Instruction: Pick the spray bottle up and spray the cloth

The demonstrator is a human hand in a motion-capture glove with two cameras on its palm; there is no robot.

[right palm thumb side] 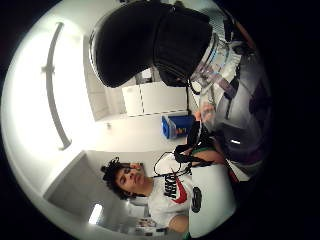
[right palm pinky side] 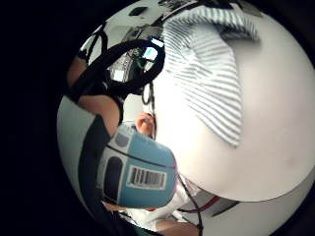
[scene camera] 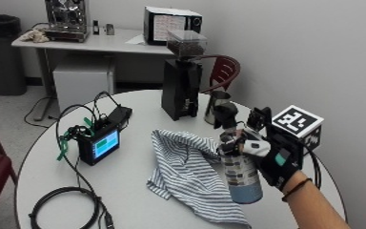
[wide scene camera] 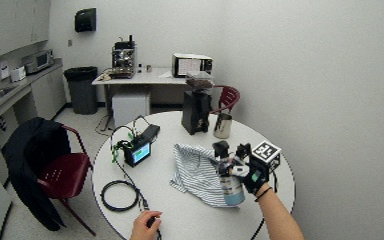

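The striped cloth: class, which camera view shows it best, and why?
The outside view: the striped cloth lies whole and crumpled on the table, beside the spray bottle the right hand grips. The wide outside view shows it smaller; the little finger side view shows part; the thumb side view shows none.

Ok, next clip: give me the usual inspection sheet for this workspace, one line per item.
Surface: round white table, mostly bare at its near edge.
Job's things: spray bottle held upright, apparently lifted off the table, beside the striped cloth; the cloth lies crumpled on the table.
Clutter: coffee grinder and metal pitcher at the far side; small screen device to the cloth's side.
Grippers: gloved right hand grips the bottle near its neck; bare hand rests at the table's near edge.
Cables: a coiled black cable on the table; loose wires at the screen device.
Surroundings: red chairs, a bin, a side table with appliances.
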